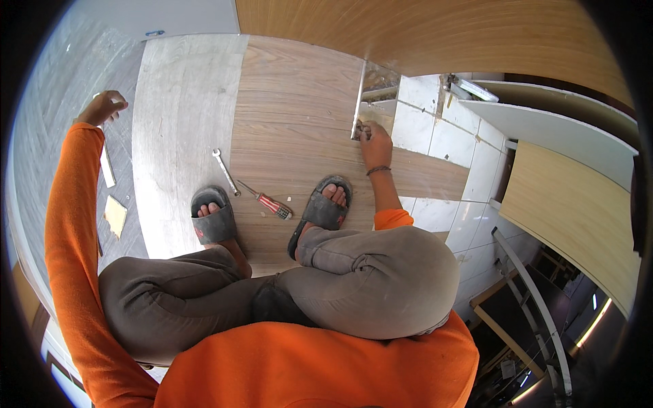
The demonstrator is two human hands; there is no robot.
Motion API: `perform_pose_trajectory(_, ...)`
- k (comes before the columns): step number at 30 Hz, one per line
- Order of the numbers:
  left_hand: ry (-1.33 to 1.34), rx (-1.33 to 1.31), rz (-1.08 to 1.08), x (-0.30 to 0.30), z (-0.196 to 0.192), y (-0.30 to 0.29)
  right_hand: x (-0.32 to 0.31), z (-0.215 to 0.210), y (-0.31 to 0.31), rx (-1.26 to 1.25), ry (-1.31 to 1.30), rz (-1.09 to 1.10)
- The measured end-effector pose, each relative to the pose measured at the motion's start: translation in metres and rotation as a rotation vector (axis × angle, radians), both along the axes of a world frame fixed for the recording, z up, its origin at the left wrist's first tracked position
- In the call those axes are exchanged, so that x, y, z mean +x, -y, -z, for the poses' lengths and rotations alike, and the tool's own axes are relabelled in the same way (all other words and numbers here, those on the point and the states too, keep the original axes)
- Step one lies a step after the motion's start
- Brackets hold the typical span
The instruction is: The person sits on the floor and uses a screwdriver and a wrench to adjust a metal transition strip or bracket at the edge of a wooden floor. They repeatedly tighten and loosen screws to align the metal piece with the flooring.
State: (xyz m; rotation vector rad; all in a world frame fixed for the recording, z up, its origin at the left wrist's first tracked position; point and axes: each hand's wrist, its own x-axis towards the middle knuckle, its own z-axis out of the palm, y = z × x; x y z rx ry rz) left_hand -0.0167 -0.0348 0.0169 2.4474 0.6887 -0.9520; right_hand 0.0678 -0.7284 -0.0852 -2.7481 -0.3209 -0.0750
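At the far left, my left hand (pixel 107 107) is held out over the grey floor, its fingers loosely bent and apart, with nothing visible in them. My right hand (pixel 375 145) is closed at the end of a thin white edge (pixel 358 95) beside the wood-look floor panel (pixel 299 88); what its fingers pinch is too small and dark to make out. Between my sandalled feet and the panels lie a combination wrench (pixel 225 170) and a screwdriver (pixel 269 202) with a red, white and blue handle. Neither tool is being touched.
A large wooden panel (pixel 442 30) stands along the far side. White floor tiles (pixel 435 129) show at the right, next to a pale shelf board (pixel 551 126) and a light wooden panel (pixel 571 204). A broken board piece (pixel 115 217) lies at the left. A curved metal frame (pixel 537 299) stands lower right.
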Motion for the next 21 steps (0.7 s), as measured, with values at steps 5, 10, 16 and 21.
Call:
perform_pose_trajectory(5,-0.005,0.013,-0.008,-0.006,-0.006,0.001,-0.012,-0.018,-0.015,0.021,-0.110,0.030)
perform_pose_trajectory(10,-0.034,0.018,-0.009,0.001,-0.010,0.008,-0.015,-0.018,-0.008,0.055,-0.078,0.083)
perform_pose_trajectory(16,-0.009,0.017,-0.001,-0.002,0.006,-0.003,-0.012,-0.019,-0.007,0.077,-0.052,0.042)
perform_pose_trajectory(21,-0.007,-0.002,0.005,-0.001,0.011,-0.005,-0.009,-0.027,-0.004,0.052,-0.080,0.033)
